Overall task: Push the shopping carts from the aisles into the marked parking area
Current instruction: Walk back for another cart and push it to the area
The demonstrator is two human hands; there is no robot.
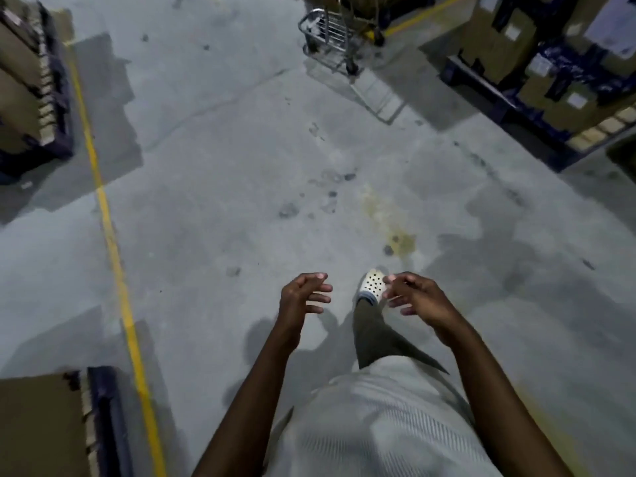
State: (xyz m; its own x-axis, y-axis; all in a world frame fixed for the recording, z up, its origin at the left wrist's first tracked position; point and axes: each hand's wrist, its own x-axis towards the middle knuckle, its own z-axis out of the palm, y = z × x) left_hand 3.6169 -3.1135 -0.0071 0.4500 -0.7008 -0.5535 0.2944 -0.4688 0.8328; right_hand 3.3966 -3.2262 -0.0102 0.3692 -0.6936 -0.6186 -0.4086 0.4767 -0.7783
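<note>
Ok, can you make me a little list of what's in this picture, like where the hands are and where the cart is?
place: warehouse aisle with a grey concrete floor
left hand: empty, fingers curled, held out in front
right hand: empty, fingers curled, held out in front
shopping cart: metal wire, far ahead near the top, not touched
yellow line: painted along the floor on the left
boxes on pallets: stacked at the right, more at the left
foot: white shoe with holes, stepping forward
</note>
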